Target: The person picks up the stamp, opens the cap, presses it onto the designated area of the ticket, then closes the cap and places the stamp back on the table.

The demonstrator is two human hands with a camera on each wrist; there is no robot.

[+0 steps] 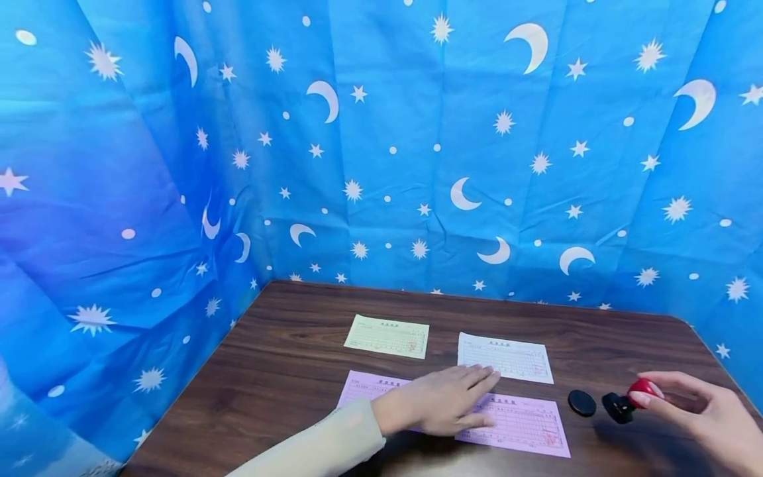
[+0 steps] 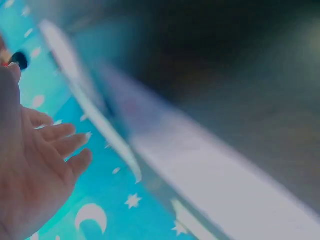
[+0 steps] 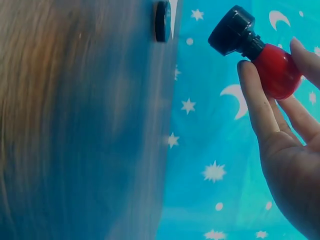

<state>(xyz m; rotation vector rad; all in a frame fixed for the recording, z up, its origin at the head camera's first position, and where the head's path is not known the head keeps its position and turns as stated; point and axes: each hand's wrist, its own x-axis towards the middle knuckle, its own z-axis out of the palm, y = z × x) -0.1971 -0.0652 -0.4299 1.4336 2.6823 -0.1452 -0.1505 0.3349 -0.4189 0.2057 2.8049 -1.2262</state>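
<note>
In the head view, my left hand point(image 1: 438, 401) is spread with straight, relaxed fingers over two pink printed slips, the left one point(image 1: 362, 384) and the right one point(image 1: 524, 427), partly hiding both. The left wrist view shows the palm side with nothing held. At the right, my right hand point(image 1: 712, 414) grips a stamp by its rounded red handle point(image 3: 278, 72). The black stamp head point(image 3: 233, 31) tilts down to the left, above the table. A round black lid point(image 1: 581, 402) lies on the table just left of the stamp.
Behind the pink slips, a pale green printed slip point(image 1: 387, 336) and a white one point(image 1: 512, 358) lie on the dark wooden table point(image 1: 286, 344). Red marks show on their right parts. A blue curtain point(image 1: 387, 132) with moons and stars surrounds the back and left.
</note>
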